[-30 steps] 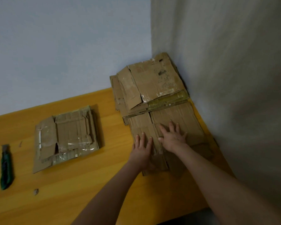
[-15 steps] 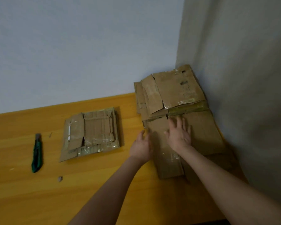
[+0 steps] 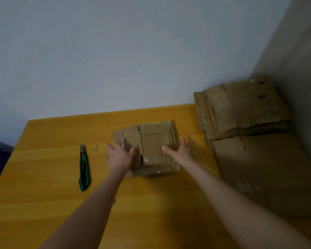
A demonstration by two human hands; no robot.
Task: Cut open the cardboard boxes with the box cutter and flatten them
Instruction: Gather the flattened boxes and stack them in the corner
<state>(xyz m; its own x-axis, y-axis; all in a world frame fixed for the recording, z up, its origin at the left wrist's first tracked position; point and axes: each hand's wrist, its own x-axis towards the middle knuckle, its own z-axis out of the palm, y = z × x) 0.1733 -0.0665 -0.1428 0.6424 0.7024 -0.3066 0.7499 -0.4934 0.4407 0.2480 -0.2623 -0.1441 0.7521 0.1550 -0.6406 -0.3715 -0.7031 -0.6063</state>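
1. Reference item: the small cardboard box [image 3: 149,148] lies low and largely collapsed on the yellow table [image 3: 43,177], straight ahead of the person. Tape glints on its top face.
2. Left hand [image 3: 118,157]: at the box's left edge, fingers straight and spread, thumb over the top face.
3. Right hand [image 3: 181,151]: at the box's right edge, fingers straight, thumb reaching over the top face.
4. Hand state: the 2 hands are apart with the box between them. Neither is curled round it. Blur hides whether the palms press the edges.
5. Governing relation: the box sits between both hands, about equally near to each. Its outline is close to square, with no marked long axis.
6. Box cutter [image 3: 83,168]: left of the box, apart from it, nearer the left hand. Its long axis runs parallel to the box's left edge. The grey blade end points away from the person and the green butt points toward them.
7. Stack of flattened cardboard [image 3: 244,112]: right of the box, against the wall corner.
8. Assessment: a 2-handed lift or press of the box looks imminent. Any remaining cut would favour a left-hand reach.
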